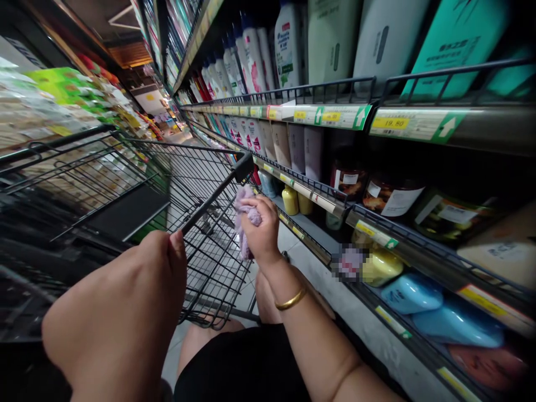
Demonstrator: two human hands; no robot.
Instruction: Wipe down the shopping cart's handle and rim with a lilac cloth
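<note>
My left hand (153, 265) is closed at the near end of the shopping cart's (218, 192) dark top rail; most of its fingers are hidden behind the back of the hand. A fuzzy light-purple cloth (244, 240) is bunched up in my right hand (263, 220), whose fingers are curled around it. That hand is just beside the cart's wire wall, between the cart and the shelves, with a gold bangle at its wrist. Wire mesh and a dark flat panel (121, 204) show inside the cart.
Shelves with wire rails and price tags (393, 123) rise close on the right, holding shampoo bottles (288, 44), dark jars (389, 195) and, lower down, yellow and blue bottles (412, 293). Packaged goods (62, 92) are stacked across the aisle on the left. My knees are near the cart.
</note>
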